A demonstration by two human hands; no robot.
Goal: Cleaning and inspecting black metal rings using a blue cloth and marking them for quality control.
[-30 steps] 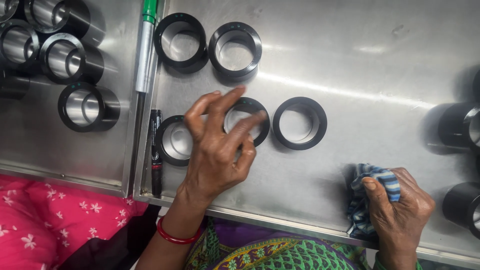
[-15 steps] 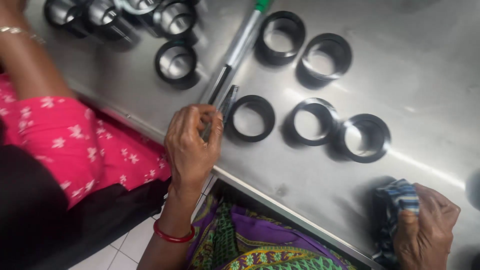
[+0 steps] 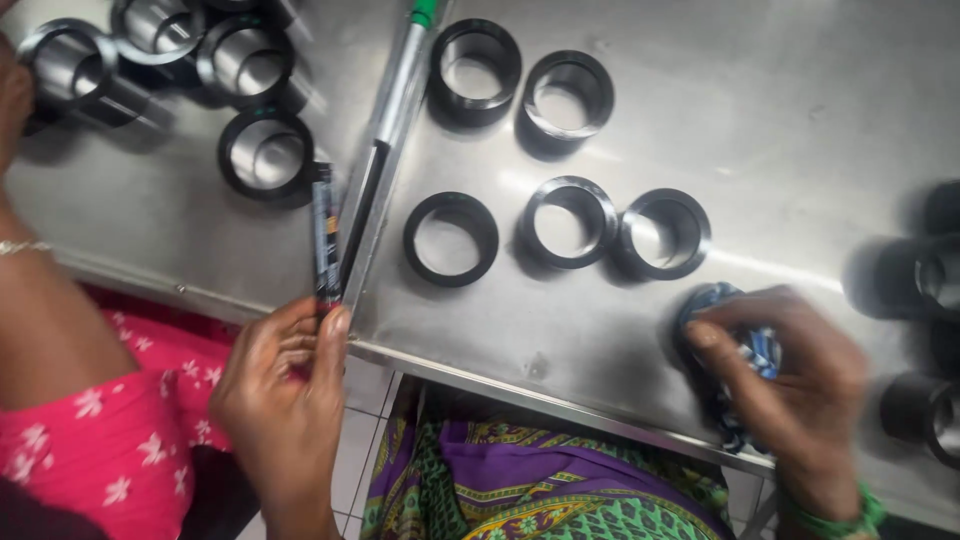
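My left hand is at the near edge of the steel table, fingers closed on the lower end of a dark marker pen that lies along the seam between two table tops. My right hand grips a crumpled blue patterned cloth pressed on the table at the right. Three black metal rings lie in a row between the hands; two more rings sit farther back.
Several taller black sleeves stand on the left table. More dark cylinders crowd the right edge. A green-tipped metal rod lies along the seam. Another person's arm with a bangle and pink clothing is at the left.
My left hand left the rings and came back to the table edge, closing on the marker. The view swung left and back. My right hand stayed on the cloth.
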